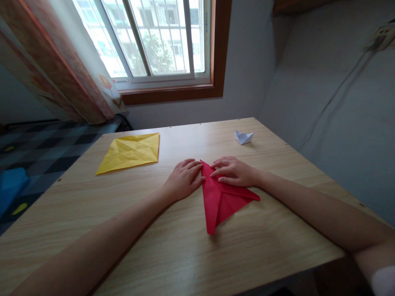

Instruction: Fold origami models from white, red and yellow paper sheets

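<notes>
Step in hand: both hands are pressing down on the upper point of a folded red paper (222,199), apparently flattening a crease there.
Doing it well: I judge the fold is needing firm, even pressure run outward from the centre ridge, with one hand pinning the sheet so the layers are not slipping on the smooth counter (173,255).
Left hand (184,179): lying open, fingers flat and together, fingertips resting at the paper's left top edge; gripping nothing.
Right hand (233,170): also open and flat, fingers extended leftward, pressing on the paper's top flap; nothing pinched that I can see.
Red paper: lying flat mid-counter, long tip pointing toward the person.
Nearby: a creased yellow paper (131,151) is lying well apart to the left; a small white paper boat (243,137) is sitting beyond the right hand.
</notes>
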Available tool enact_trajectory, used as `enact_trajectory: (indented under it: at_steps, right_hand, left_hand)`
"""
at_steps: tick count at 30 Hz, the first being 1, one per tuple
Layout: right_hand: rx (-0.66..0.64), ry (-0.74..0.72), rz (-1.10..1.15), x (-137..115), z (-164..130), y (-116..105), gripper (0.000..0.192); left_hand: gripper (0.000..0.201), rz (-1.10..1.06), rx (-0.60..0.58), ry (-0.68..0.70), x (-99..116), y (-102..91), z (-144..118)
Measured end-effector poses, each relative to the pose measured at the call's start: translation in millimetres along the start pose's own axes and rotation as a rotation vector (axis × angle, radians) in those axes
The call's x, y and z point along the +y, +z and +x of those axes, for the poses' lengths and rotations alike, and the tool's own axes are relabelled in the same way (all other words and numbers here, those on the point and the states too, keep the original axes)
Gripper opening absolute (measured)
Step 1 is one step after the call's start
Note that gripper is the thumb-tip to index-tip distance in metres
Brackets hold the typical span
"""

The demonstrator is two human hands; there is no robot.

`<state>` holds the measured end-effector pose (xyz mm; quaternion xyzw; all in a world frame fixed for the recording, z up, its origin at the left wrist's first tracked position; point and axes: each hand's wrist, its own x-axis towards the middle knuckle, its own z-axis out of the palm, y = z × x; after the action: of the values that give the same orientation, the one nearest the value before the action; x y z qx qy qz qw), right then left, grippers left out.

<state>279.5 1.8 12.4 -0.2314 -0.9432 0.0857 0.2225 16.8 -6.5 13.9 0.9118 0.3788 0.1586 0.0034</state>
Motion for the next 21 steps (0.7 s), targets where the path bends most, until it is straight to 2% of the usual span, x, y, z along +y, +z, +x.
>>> enact_trajectory:
  at_steps: [8, 21]
  right_hand:
    - [-0.013, -0.003, 0.02, -0.6, 0.2, -1.9, 0.026]
    - [-0.007, -0.007, 0.08, -2.5, 1.0, -3.6, 0.024]
  left_hand:
    - [0.055, 0.064, -0.053, -0.051, -1.1, 3.4, -0.8]
    - [0.062, 0.077, -0.064, -0.087, -4.3, 7.3, -1.3]
